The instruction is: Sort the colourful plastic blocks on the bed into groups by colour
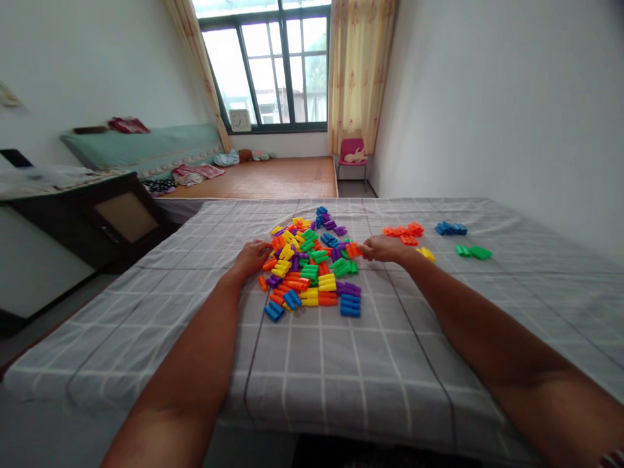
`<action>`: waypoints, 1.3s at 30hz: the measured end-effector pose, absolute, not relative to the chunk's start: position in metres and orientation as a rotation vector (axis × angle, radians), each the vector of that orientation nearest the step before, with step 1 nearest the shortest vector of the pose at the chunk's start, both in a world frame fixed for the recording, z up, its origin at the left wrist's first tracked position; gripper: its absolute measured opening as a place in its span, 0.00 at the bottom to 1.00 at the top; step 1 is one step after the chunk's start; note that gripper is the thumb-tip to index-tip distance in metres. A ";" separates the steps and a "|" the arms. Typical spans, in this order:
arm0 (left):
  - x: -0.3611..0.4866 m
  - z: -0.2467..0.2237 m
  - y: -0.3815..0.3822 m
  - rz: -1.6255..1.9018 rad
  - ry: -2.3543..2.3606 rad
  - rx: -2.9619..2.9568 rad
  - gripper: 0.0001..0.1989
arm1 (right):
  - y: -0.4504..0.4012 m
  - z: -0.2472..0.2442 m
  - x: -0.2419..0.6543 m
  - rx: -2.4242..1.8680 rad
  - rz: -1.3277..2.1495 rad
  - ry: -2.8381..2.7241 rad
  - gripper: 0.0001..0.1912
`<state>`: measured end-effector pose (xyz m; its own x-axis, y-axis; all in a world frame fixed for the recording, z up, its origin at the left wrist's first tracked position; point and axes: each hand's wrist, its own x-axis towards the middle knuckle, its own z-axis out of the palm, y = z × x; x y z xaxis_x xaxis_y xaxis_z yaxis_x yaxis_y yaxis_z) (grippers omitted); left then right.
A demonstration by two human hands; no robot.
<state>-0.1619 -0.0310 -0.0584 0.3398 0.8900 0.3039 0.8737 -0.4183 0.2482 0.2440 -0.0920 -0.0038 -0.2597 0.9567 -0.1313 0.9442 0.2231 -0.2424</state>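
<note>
A heap of plastic building blocks (309,273) in orange, yellow, green, blue and purple lies on the grey checked cloth (312,364). At the heap's right side, my right hand (383,249) pinches an orange block (353,250) between thumb and fingers. My left hand (253,255) is against the heap's left edge with its fingers bent in; whatever they grip there is too small to make out. Sorted by colour to the right are orange blocks (404,232), blue blocks (451,228), green blocks (472,251) and a yellow piece (426,254).
A dark cabinet (114,218) stands at the left. Beyond the cloth-covered surface are a low wooden bed platform (287,175) with cloths on it, a pink chair (352,151) holding a plush toy, and a window (273,71). A white wall (511,117) runs along the right.
</note>
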 end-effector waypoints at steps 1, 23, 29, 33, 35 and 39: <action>-0.162 -0.059 -0.031 0.625 1.670 2.533 0.18 | -0.090 -0.005 0.250 -1.954 0.425 -2.408 0.26; -0.168 -0.062 -0.023 0.643 1.784 2.494 0.18 | -0.058 0.019 0.338 -1.836 0.075 -1.938 0.22; -0.168 -0.062 -0.021 0.628 1.770 2.519 0.17 | -0.034 0.018 0.384 -2.217 -0.051 -2.087 0.20; -0.168 -0.064 -0.021 0.647 1.759 2.524 0.17 | -0.031 0.005 0.383 -2.273 -0.045 -2.194 0.22; -0.168 -0.065 -0.022 0.657 1.766 2.512 0.17 | -0.031 -0.001 0.382 -2.295 -0.059 -2.217 0.22; -0.166 -0.064 -0.026 0.648 1.774 2.506 0.17 | -0.029 -0.007 0.384 -2.319 -0.101 -2.212 0.24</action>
<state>-0.1661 -0.0264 -0.0638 0.2753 0.9037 0.3280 0.9023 -0.3606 0.2363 0.3845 -0.0286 -0.0075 0.0470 0.9989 0.0009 0.9949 -0.0469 0.0898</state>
